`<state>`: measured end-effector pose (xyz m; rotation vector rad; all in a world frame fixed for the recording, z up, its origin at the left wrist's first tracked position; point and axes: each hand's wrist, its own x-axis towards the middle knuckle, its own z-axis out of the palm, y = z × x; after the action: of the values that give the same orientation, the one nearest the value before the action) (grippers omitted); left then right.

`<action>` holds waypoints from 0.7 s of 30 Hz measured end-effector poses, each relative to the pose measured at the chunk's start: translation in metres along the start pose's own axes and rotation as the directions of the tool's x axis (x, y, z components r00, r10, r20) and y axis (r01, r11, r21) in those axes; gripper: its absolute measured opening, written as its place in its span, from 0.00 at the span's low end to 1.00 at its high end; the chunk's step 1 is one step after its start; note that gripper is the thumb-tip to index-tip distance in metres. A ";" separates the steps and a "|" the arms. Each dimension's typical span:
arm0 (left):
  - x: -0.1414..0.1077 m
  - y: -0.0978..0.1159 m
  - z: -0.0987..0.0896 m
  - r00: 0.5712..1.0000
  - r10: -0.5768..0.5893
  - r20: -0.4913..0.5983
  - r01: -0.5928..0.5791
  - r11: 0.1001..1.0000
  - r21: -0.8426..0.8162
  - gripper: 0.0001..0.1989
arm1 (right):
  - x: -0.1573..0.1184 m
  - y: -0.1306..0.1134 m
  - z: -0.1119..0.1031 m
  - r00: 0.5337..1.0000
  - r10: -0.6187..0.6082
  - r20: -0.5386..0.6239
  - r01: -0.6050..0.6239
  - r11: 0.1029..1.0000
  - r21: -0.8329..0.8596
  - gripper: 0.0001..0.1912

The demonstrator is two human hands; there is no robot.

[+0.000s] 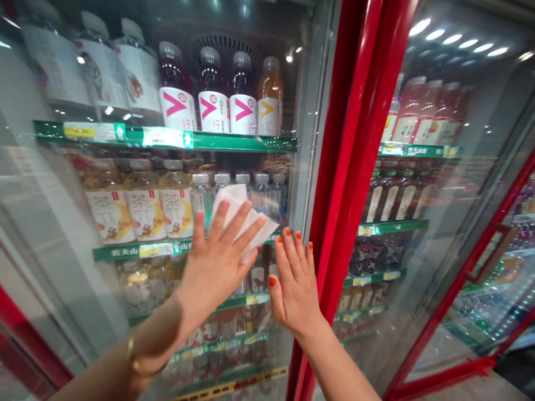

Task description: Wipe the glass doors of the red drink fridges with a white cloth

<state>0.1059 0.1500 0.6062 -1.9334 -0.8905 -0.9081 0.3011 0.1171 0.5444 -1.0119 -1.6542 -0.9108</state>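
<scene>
Glass cooler door (pixel 62 234), both hands (pixel 215 267) (pixel 296 287) splayed flat against it

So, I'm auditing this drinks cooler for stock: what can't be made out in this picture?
Head view:
- Shelf price tags: print too small and washed out by glare on the glass door.
- Water bottles: lower parts hidden by the white tissue and left hand.
- White-labelled bottles: tops cut off by the upper edge.
- Lowest-shelf bottles: blurred by reflections.
</scene>
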 end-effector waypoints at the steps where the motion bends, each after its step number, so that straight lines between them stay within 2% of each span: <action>1: 0.007 0.009 0.005 0.999 0.033 0.015 -0.033 0.999 0.000 0.47 | 0.002 -0.002 0.001 1.000 0.012 -0.010 -0.012 1.000 -0.005 0.42; 2: 0.009 0.018 0.011 0.996 0.083 0.029 -0.084 0.996 0.007 0.46 | 0.003 -0.004 0.003 1.000 0.023 -0.014 -0.023 1.000 -0.008 0.41; 4: -0.005 0.031 0.024 0.982 0.182 0.055 -0.184 0.982 0.032 0.43 | 0.000 -0.010 0.008 1.000 0.031 -0.001 -0.031 1.000 -0.001 0.41; 6: -0.037 0.024 0.028 0.976 0.207 0.070 -0.210 0.977 0.034 0.38 | -0.005 -0.019 0.015 0.999 0.004 0.035 -0.005 1.000 0.019 0.40; 8: -0.072 -0.005 0.017 0.992 0.115 0.045 -0.117 0.993 0.030 0.38 | -0.005 -0.033 0.023 0.996 -0.052 0.079 0.048 0.998 0.046 0.41; 10: -0.092 -0.043 -0.003 0.998 -0.066 0.014 0.065 0.996 0.061 0.41 | 0.002 -0.049 0.030 0.989 -0.107 0.105 0.100 0.993 0.070 0.42; 12: -0.092 -0.074 -0.022 0.970 -0.240 -0.039 0.243 0.965 0.098 0.45 | 0.015 -0.064 0.036 0.986 -0.133 0.104 0.125 0.989 0.082 0.42; 13: -0.087 -0.081 -0.028 0.951 -0.302 -0.067 0.308 0.946 0.100 0.46 | 0.022 -0.070 0.038 0.988 -0.125 0.093 0.118 0.990 0.081 0.43; 15: -0.076 -0.080 -0.029 0.924 -0.366 -0.105 0.374 0.925 0.070 0.48 | 0.032 -0.078 0.043 0.996 -0.070 0.050 0.067 0.995 0.071 0.44; 17: -0.080 -0.067 -0.019 0.930 -0.358 -0.086 0.362 0.932 0.036 0.50 | 0.038 -0.083 0.047 1.000 -0.001 0.005 0.000 0.998 0.058 0.45; 19: -0.104 -0.057 -0.008 0.950 -0.308 -0.038 0.310 0.950 0.029 0.50 | 0.039 -0.086 0.053 1.000 0.012 -0.016 -0.011 0.999 0.049 0.45; 21: -0.141 -0.062 -0.006 0.951 -0.310 -0.005 0.310 0.948 0.069 0.49 | 0.041 -0.091 0.058 0.999 -0.037 -0.013 0.038 0.998 0.048 0.46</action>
<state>-0.0166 0.1363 0.5133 -1.7656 -1.2379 -1.0371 0.1892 0.1436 0.5584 -0.9442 -1.6824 -0.8955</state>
